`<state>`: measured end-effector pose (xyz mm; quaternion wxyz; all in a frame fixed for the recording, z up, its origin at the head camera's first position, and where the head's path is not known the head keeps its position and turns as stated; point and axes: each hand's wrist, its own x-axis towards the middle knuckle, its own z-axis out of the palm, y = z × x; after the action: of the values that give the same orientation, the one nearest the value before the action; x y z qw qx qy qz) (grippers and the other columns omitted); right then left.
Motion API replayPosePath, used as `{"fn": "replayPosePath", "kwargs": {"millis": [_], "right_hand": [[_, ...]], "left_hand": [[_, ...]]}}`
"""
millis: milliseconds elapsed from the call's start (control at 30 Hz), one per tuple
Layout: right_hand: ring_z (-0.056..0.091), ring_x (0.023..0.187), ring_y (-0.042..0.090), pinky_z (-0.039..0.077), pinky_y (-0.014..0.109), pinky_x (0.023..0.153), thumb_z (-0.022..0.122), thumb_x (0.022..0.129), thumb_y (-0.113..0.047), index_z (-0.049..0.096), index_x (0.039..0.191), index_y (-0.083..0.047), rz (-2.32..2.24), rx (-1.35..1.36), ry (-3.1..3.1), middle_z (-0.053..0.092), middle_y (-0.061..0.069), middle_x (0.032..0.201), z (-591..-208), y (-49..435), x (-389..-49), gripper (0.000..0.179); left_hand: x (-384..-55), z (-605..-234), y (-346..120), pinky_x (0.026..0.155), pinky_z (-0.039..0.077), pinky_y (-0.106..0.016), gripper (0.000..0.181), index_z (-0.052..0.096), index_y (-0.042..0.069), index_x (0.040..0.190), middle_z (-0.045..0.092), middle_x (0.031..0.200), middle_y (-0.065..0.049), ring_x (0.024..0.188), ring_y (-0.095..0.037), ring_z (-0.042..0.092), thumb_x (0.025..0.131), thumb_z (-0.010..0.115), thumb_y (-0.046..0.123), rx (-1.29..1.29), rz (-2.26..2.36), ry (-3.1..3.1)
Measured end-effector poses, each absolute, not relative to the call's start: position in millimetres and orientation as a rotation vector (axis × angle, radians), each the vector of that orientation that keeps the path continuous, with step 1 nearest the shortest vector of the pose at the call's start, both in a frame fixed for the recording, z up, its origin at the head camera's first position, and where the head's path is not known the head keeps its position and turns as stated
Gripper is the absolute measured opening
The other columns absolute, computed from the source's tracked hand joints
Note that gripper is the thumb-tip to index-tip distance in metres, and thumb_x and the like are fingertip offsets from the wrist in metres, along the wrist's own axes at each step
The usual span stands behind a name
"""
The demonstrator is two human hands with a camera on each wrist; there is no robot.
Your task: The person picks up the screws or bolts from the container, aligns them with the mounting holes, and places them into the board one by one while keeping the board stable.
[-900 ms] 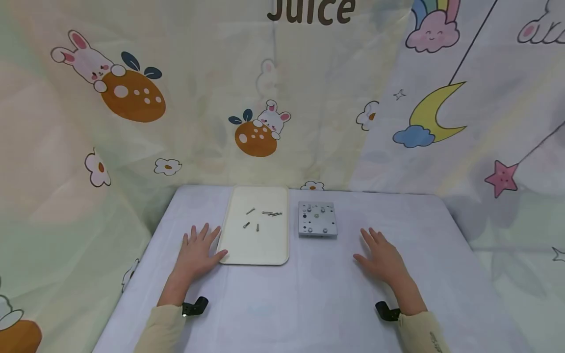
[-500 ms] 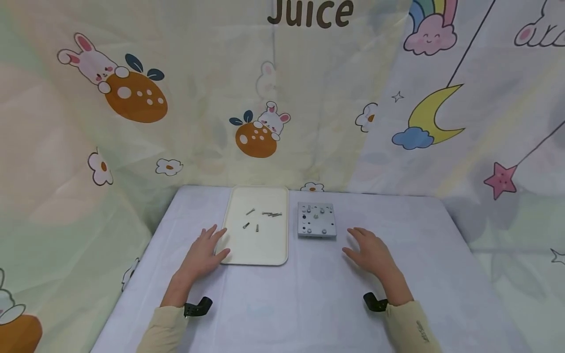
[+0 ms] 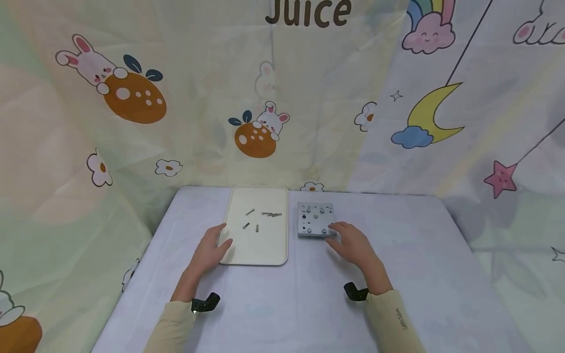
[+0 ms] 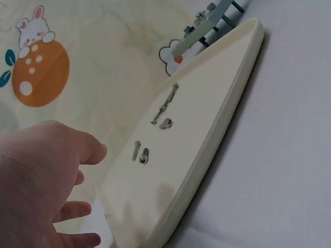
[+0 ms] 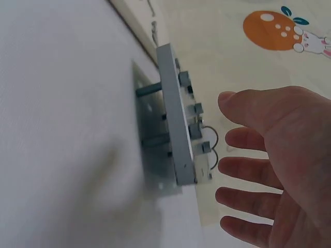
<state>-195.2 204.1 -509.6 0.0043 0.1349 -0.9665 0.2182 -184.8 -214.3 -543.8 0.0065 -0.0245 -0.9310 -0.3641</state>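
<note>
My left hand (image 3: 211, 250) hovers at the left edge of a cream tray (image 3: 260, 250), thumb spread and fingers relaxed, holding nothing. Several small metal screws (image 4: 165, 106) lie in the tray. To the tray's right stands a grey metal plate (image 3: 315, 220), with holes and bolt heads on top. In the right wrist view the plate (image 5: 176, 119) is raised on short legs. My right hand (image 3: 353, 245) reaches to its front right corner, overlapping it in the head view. Its fingers (image 5: 248, 170) are extended and apart from the plate in the right wrist view.
A white cloth covers the table (image 3: 273, 309). Behind it hangs a printed curtain (image 3: 198, 122) with rabbits and oranges. Each wrist wears a black camera mount, one on the left (image 3: 205, 302) and one on the right (image 3: 355, 291).
My right hand has moved left, from the cloth to the metal plate's corner. My left hand has shifted slightly right over the tray's edge, its fingers drawn closer together. Tray, screws and plate stay put.
</note>
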Motion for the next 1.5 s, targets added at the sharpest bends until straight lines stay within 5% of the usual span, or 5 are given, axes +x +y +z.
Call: {"fn": "replayPosePath", "kwargs": {"millis": [167,500,767,1133,1500], "right_hand": [[0.050,0.124,0.032,0.041,0.049,0.100,0.072,0.088,-0.033,0.060,0.128,-0.005,0.745,0.453,-2.996,0.054,0.014,0.133,-507,196,-203,0.051],[0.020,0.143,0.036,0.023,0.055,0.110,0.086,0.065,-0.053,0.018,0.155,-0.012,1.198,0.322,-3.030,0.019,0.016,0.158,-524,219,-243,0.120],[0.012,0.144,0.038,0.017,0.056,0.111,0.092,0.062,-0.038,0.009,0.156,-0.012,1.371,0.346,-3.091,0.012,0.017,0.160,-541,232,-259,0.128],[0.016,0.143,0.040,0.016,0.056,0.112,0.090,0.059,-0.050,0.003,0.156,-0.008,1.278,0.398,-3.106,0.015,0.019,0.158,-567,233,-268,0.137],[0.009,0.140,0.051,0.010,0.062,0.110,0.083,0.061,-0.063,-0.001,0.157,-0.018,1.142,0.332,-3.120,0.018,0.017,0.159,-572,228,-267,0.135]], "left_hand": [[-186,-542,-200,0.106,0.031,-0.053,0.056,0.044,0.001,0.143,0.042,0.143,-0.022,0.133,-0.038,0.038,0.094,0.061,0.024,-0.099,-1.218,-2.828],[-190,-544,-188,0.106,0.031,-0.054,0.051,0.046,0.007,0.142,0.043,0.143,-0.018,0.135,-0.035,0.036,0.095,0.061,0.020,-0.124,-1.311,-2.777],[-188,-547,-192,0.107,0.031,-0.052,0.054,0.041,0.008,0.146,0.041,0.145,-0.017,0.136,-0.034,0.035,0.096,0.060,0.020,-0.072,-1.314,-2.792],[-195,-558,-197,0.103,0.034,-0.053,0.048,0.052,0.003,0.138,0.047,0.139,-0.021,0.129,-0.038,0.042,0.093,0.063,0.017,-0.119,-1.145,-2.795],[-214,-565,-192,0.099,0.030,-0.065,0.051,0.060,0.005,0.131,0.039,0.145,-0.023,0.133,-0.046,0.031,0.088,0.067,0.030,-0.024,-0.850,-2.895]]}}
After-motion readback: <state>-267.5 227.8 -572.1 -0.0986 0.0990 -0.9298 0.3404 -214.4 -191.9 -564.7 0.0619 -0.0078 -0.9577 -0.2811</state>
